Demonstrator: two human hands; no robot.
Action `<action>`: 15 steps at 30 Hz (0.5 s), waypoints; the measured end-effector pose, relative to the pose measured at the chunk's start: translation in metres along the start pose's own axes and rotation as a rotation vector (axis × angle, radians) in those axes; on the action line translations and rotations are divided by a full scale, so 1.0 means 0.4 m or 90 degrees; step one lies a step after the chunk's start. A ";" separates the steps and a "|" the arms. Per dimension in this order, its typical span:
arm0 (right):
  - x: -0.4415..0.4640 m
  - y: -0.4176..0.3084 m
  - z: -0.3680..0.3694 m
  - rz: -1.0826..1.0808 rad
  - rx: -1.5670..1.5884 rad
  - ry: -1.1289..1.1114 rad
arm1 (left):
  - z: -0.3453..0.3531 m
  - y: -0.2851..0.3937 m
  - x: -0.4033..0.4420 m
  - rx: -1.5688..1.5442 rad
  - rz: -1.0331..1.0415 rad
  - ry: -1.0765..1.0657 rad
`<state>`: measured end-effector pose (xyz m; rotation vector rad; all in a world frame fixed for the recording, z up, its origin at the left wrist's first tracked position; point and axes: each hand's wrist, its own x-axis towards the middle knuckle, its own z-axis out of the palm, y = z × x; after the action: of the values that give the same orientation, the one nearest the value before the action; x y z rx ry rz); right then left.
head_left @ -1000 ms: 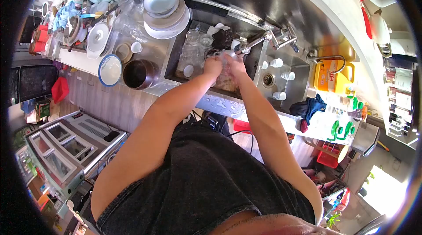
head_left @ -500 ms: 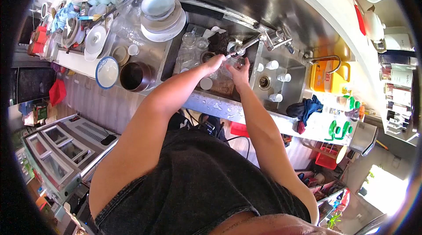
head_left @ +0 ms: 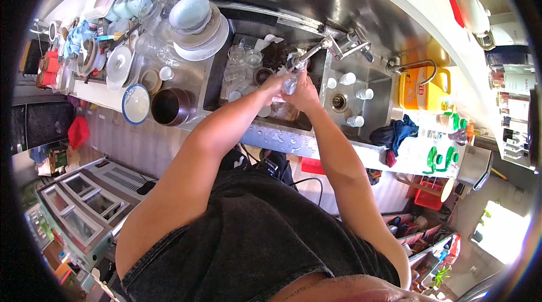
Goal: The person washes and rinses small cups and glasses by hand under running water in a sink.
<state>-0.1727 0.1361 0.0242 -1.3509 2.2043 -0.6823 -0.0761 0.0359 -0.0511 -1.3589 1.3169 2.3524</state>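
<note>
Below the running faucet head (head_left: 297, 62), a clear glass (head_left: 289, 84) is held between my two hands over the left sink basin (head_left: 214, 84). My left hand (head_left: 273, 90) closes on its left side. From the right, my right hand (head_left: 304, 96) wraps round it, with its fingers toward the faucet. Several clear glasses and jars (head_left: 237, 75) lie in the basin left of my hands. A round lid (head_left: 264, 111) lies near the front of the basin, partly hidden by my left hand.
Several white cups (head_left: 364, 94) stand in the right basin (head_left: 372, 121) around its drain. Stacked bowls and plates (head_left: 199, 42), a dark pot (head_left: 169, 106) and a blue-rimmed bowl (head_left: 136, 104) sit on the left. A yellow jug (head_left: 420, 90) and a dark cloth (head_left: 395, 134) are on the right.
My hands have come closer together around the glass, the left one lower and nearer my body. The faucet head now points down over the glass. The view has shifted slightly.
</note>
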 end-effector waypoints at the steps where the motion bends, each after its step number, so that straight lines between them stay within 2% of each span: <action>1: 0.002 -0.002 0.004 0.033 -0.010 -0.062 | 0.010 0.008 -0.043 -0.098 0.019 -0.052; 3: -0.002 0.012 0.010 0.002 0.046 -0.038 | -0.031 0.006 -0.030 -0.060 0.001 -0.099; 5: -0.006 0.029 0.016 0.054 0.276 0.063 | -0.061 -0.041 0.045 -0.172 -0.004 -0.098; 6: 0.027 0.154 0.118 0.080 0.334 0.079 | -0.053 -0.005 -0.008 -0.222 0.011 -0.113; 7: 0.023 0.147 0.122 0.081 0.336 0.079 | -0.047 0.003 -0.012 -0.221 0.010 -0.112; 9: 0.012 0.124 0.126 0.211 0.737 0.039 | -0.033 0.015 -0.004 -0.199 -0.095 -0.088; 10: 0.018 0.114 0.133 0.262 0.734 0.058 | -0.036 0.021 -0.001 -0.053 -0.120 -0.066; 11: 0.008 0.107 0.137 0.267 0.733 0.058 | -0.036 0.019 -0.003 -0.054 -0.125 -0.068; 13: 0.010 0.051 0.101 0.258 0.856 0.055 | -0.054 0.034 0.024 0.116 -0.114 -0.087; 15: 0.014 0.071 0.114 0.264 0.821 0.045 | -0.064 0.033 0.037 0.189 -0.150 -0.119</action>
<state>-0.1662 0.1344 -0.0293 -0.1992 1.4020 -1.5589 -0.0747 0.0048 -0.0598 -1.1102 1.3075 1.9823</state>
